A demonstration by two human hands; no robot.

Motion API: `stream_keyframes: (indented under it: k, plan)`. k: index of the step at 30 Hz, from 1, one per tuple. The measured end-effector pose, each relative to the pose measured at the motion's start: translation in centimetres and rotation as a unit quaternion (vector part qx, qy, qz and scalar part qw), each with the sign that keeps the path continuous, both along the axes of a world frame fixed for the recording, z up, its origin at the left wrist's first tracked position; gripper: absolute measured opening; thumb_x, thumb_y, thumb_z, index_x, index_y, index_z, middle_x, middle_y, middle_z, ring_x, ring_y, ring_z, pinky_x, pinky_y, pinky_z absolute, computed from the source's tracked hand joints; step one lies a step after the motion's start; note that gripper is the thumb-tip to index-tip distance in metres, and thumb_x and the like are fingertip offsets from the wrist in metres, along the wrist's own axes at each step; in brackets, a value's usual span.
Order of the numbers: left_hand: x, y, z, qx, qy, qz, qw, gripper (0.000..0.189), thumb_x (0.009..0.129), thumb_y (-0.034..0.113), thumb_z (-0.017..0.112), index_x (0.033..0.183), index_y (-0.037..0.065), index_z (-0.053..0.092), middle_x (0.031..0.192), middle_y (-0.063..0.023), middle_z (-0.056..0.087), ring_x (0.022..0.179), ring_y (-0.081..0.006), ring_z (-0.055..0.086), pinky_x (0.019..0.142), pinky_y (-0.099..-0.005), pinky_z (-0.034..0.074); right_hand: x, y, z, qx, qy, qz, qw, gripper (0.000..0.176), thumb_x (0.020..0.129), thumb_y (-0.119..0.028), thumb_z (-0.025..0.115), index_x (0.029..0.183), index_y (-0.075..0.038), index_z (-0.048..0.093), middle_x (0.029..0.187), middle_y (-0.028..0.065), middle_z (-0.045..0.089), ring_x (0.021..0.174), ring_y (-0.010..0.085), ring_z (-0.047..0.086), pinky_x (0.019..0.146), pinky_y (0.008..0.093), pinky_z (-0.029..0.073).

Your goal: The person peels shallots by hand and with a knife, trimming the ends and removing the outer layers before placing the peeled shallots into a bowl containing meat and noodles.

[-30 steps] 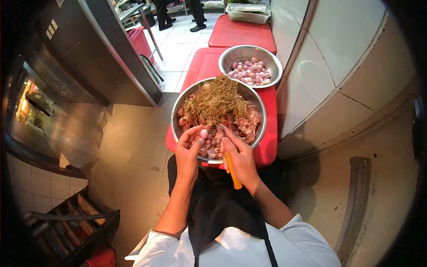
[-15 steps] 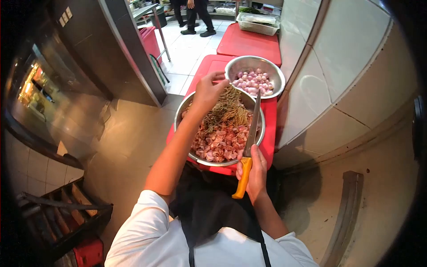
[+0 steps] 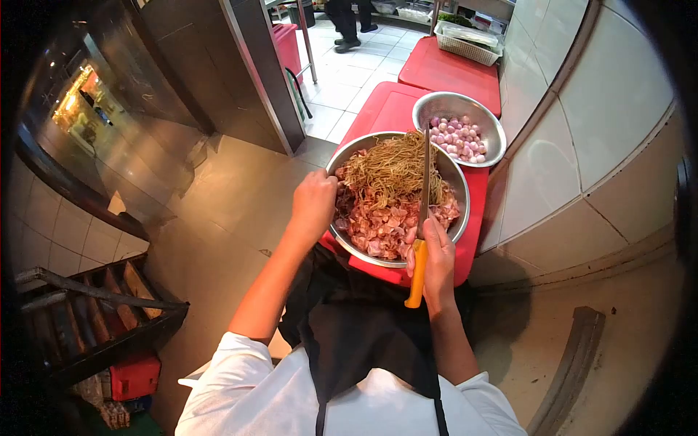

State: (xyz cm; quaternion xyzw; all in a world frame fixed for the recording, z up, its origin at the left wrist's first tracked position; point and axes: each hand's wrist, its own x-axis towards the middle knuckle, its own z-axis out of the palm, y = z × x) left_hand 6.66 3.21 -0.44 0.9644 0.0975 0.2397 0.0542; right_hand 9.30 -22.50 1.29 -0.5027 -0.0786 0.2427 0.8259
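Note:
My left hand (image 3: 315, 202) is closed at the left rim of a large metal bowl (image 3: 369, 263). Pieces of raw meat (image 3: 382, 229) fill the bowl, with a heap of thin brown, root-like strands (image 3: 390, 167) lying over the far part. In my right hand (image 3: 438, 254) is a long knife (image 3: 416, 272) with a yellow handle, its blade pointing away from me across the bowl's right side. Behind and to the right stands a smaller metal bowl (image 3: 498, 129) of peeled shallots (image 3: 458, 138), its near edge close to the large bowl.
Both bowls stand on a red chest (image 3: 385, 98); another red chest (image 3: 451, 76) behind it carries a white basket (image 3: 469, 45). A tiled wall (image 3: 560, 138) runs close on the right. A dark wooden rack (image 3: 102, 312) sits lower left. Another person's legs (image 3: 345, 22) show beyond the doorway.
My left hand has come back from above the strands to the large bowl's left rim. The knife stays in my right hand, its blade now more upright in view. The camera view has shifted.

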Motion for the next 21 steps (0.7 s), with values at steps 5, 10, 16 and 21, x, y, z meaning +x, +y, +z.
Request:
stream_keyframes:
  k: [5, 10, 16, 21]
  plan:
    - [1.4, -0.7, -1.4, 0.016, -0.017, -0.061, 0.998, 0.008, 0.076, -0.003, 0.059, 0.082, -0.002, 0.063, 0.093, -0.0211, 0.062, 0.087, -0.0377, 0.063, 0.079, -0.0441, 0.053, -0.8, -0.3, 0.0, -0.019, -0.008, -0.019, 1.0, 0.047, 0.108, -0.028, 0.047, 0.146, -0.002, 0.045, 0.08, 0.0007, 0.058, 0.051, 0.0052, 0.05, 0.041, 0.0209, 0.041]
    - [2.1, -0.2, -2.3, -0.009, -0.03, -0.067, 0.997, 0.008, 0.075, -0.002, 0.062, 0.083, -0.001, 0.061, 0.09, -0.0201, 0.064, 0.087, -0.0381, 0.063, 0.079, -0.0455, 0.053, -0.8, -0.5, -0.7, -0.038, -0.027, -0.007, 0.999, 0.044, 0.108, -0.031, 0.044, 0.145, -0.007, 0.046, 0.083, 0.0021, 0.058, 0.05, 0.0073, 0.049, 0.042, 0.0222, 0.041]
    - [0.0, -0.1, 0.4, -0.195, 0.004, -0.058, 0.979, 0.017, 0.075, 0.005, 0.074, 0.087, 0.001, 0.062, 0.088, -0.0183, 0.064, 0.089, -0.0397, 0.064, 0.078, -0.0479, 0.051, -1.0, 0.3, -0.5, -0.017, -0.024, 0.0, 1.0, 0.047, 0.108, -0.027, 0.046, 0.147, -0.002, 0.044, 0.08, 0.0015, 0.057, 0.048, 0.0065, 0.049, 0.041, 0.0214, 0.04]
    - [-0.7, -0.1, 0.2, -0.251, -0.061, -0.039, 0.965, 0.026, 0.078, 0.011, 0.076, 0.1, 0.001, 0.067, 0.093, -0.0162, 0.066, 0.088, -0.037, 0.066, 0.078, -0.0448, 0.052, -1.0, 1.7, 0.3, -0.068, -0.022, 0.045, 0.996, 0.048, 0.107, -0.027, 0.047, 0.147, -0.001, 0.045, 0.08, 0.0018, 0.057, 0.047, 0.0075, 0.048, 0.041, 0.0225, 0.04]
